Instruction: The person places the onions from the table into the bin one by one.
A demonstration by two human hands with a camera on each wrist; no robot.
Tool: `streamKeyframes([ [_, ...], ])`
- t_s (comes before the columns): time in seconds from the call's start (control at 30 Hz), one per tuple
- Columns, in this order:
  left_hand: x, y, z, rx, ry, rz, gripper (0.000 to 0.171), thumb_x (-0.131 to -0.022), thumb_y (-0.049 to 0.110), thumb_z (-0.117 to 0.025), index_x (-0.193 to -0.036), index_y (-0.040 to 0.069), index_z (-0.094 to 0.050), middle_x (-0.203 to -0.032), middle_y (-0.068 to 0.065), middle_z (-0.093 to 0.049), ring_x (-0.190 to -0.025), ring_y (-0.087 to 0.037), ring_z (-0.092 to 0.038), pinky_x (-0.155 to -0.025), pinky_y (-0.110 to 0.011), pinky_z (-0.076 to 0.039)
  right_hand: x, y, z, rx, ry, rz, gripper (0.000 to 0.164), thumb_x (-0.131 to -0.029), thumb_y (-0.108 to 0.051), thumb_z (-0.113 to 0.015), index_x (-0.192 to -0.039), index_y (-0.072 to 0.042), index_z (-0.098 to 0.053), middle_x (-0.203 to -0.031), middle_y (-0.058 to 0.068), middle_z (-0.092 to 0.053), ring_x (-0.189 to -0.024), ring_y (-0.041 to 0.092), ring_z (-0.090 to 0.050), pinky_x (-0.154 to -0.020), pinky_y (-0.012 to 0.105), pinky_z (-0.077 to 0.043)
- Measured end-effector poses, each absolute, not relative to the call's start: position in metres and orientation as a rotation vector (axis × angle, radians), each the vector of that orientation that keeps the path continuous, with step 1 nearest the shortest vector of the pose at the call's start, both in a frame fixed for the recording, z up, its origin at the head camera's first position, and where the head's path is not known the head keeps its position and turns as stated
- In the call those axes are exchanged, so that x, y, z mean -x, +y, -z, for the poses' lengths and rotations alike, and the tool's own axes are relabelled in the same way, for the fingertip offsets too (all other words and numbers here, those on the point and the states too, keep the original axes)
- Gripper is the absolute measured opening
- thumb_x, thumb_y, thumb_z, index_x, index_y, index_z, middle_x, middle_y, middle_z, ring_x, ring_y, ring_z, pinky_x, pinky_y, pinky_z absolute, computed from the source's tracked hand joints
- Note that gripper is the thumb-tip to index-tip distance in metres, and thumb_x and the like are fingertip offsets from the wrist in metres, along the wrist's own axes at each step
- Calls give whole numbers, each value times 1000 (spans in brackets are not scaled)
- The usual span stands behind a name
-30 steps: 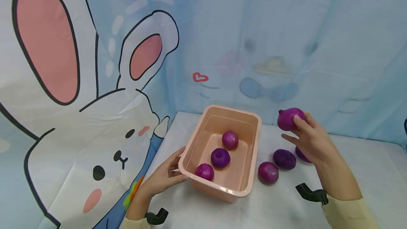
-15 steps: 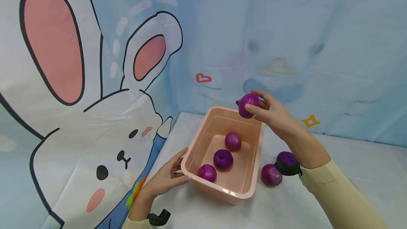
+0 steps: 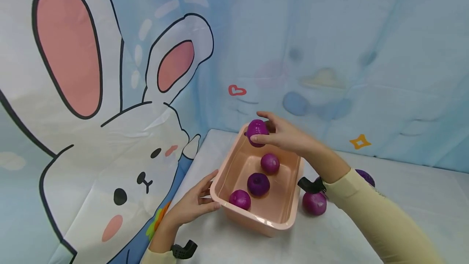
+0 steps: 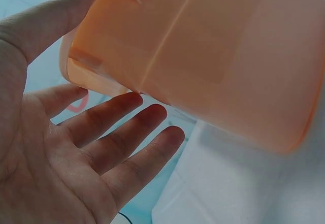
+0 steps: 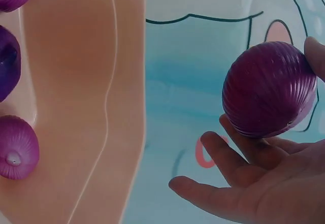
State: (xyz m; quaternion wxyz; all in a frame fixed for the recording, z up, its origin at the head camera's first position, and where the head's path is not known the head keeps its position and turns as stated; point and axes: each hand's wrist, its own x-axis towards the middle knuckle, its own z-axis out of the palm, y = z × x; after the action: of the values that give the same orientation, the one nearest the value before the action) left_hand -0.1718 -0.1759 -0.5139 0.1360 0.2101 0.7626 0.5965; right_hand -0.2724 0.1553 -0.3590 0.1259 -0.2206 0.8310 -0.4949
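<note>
Blue backdrop (image 3: 322, 31) behind white tabletop (image 3: 432, 190), right hand (image 3: 286, 136) around onion (image 3: 257, 128), left hand (image 3: 192, 201) loose against tub (image 3: 249, 224)

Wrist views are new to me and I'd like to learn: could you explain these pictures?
No machine here: a person works bare-handed. The wide picture is taken from the head, the close ones from each wrist. The left hand rests against a corner of a peach tub on white cloth. The right hand has an onion in its grip, raised near the tub's far end. Three round purple things lie inside the tub; others lie to its right, partly hidden by the right arm.
</note>
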Motion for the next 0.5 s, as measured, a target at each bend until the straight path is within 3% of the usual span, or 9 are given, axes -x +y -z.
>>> streamKeyframes([
  [0.27, 172, -176, 518, -581, 2198, -1726, 91, -93, 25, -83, -165, 31, -28, -157, -10, -46, -132, -33, -55, -98, -37, -54, 272, 139, 370, 699, 2360, 1412, 98, -93, -33, -81, -165, -9, -20, -146, 22, -53, -134, 36, -53, -105, 50, -49],
  [0.37, 172, -177, 518, -594, 2194, -1728, 90, -93, 24, -82, -165, 30, -28, -157, -10, -46, -133, -35, -54, -99, -37, -54, 272, 139, 373, 713, 2300, 1443, 96, -95, -32, -79, -165, -9, -18, -151, 23, -49, -141, 37, -46, -109, 52, -45],
  [0.5, 173, -177, 516, -615, 2194, -1729, 90, -94, 22, -81, -165, 30, -28, -156, -10, -47, -132, -35, -55, -99, -36, -54, 272, 142, 374, 722, 2305, 1447, 94, -96, -42, -76, -166, -14, -19, -156, 20, -45, -146, 36, -39, -116, 55, -36],
])
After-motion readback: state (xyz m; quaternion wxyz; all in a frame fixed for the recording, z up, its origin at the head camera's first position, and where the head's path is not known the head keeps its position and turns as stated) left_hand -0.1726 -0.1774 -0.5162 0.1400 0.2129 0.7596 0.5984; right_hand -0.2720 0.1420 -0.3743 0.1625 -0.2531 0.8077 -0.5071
